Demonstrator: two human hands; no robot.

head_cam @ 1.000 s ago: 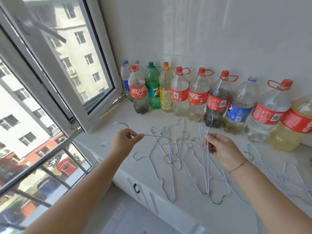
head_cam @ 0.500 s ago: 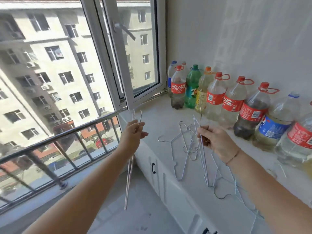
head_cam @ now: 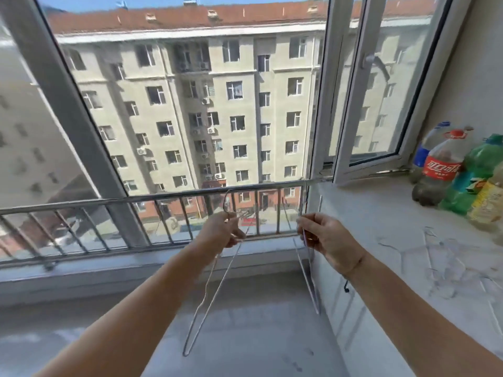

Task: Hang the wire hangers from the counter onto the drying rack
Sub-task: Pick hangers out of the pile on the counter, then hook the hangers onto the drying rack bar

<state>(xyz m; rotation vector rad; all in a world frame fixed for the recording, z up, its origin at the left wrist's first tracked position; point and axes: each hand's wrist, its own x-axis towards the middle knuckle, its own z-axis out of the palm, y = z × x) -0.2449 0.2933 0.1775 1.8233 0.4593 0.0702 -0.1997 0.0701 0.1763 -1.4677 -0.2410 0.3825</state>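
At 12 o'clock the left hand point(head_cam: 223, 231) grips one hanger point(head_cam: 209, 289), the right hand point(head_cam: 326, 240) pinches a second hanger point(head_cam: 307, 273), both off the counter point(head_cam: 381, 213) at 3 o'clock. Probably the carrying step; next the hooks need the rack, unseen here.

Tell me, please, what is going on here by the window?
A person faces the window. The left hand grips a thin silver wire hanger near its hook; the right hand pinches a second wire hanger. Both dangle above the floor, hung on nothing yet. More wire hangers lie on the white counter beside plastic bottles.
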